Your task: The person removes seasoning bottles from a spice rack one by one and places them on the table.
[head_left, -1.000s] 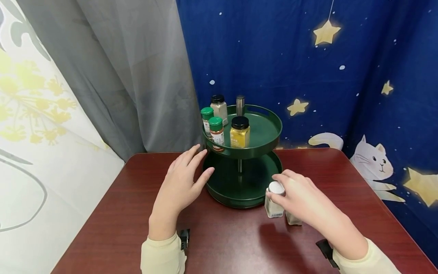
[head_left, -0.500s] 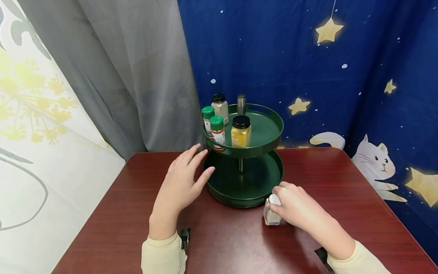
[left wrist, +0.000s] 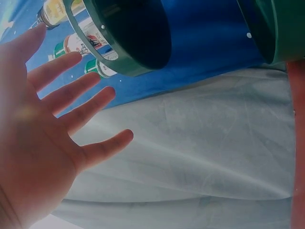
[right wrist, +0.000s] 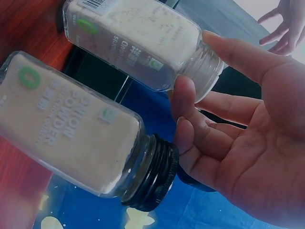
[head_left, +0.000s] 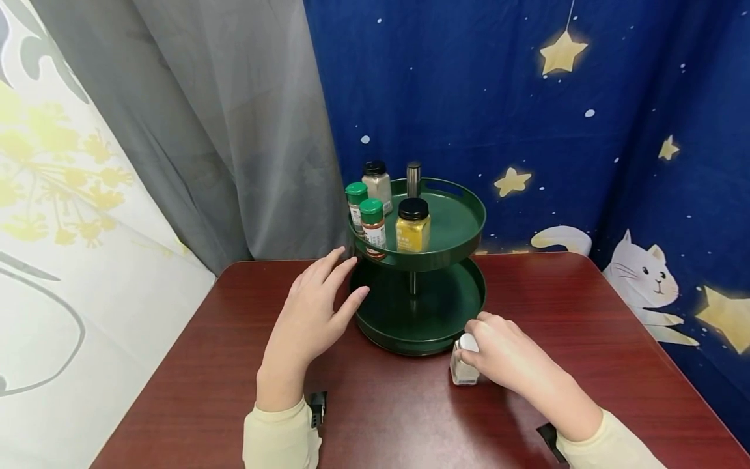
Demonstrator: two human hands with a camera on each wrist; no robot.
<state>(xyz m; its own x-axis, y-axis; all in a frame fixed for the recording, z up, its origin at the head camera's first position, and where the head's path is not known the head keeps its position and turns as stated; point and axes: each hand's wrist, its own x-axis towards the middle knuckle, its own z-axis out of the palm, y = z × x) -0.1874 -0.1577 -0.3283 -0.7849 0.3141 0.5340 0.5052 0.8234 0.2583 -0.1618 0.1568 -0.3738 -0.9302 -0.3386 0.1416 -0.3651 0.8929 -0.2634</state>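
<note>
Here, a squared clear jar — pale, powdery inside — in the right grip.

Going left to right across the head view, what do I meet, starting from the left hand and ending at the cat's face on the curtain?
Left hand → front green-capped jar → black-capped yellow jar → white-capped jar → right hand → cat's face.

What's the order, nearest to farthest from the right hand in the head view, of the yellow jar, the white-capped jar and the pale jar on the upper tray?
1. White-capped jar: at the right hand, pinched in its fingers.
2. Yellow jar: front of the upper tray.
3. Pale jar: back left of that tray.
</note>
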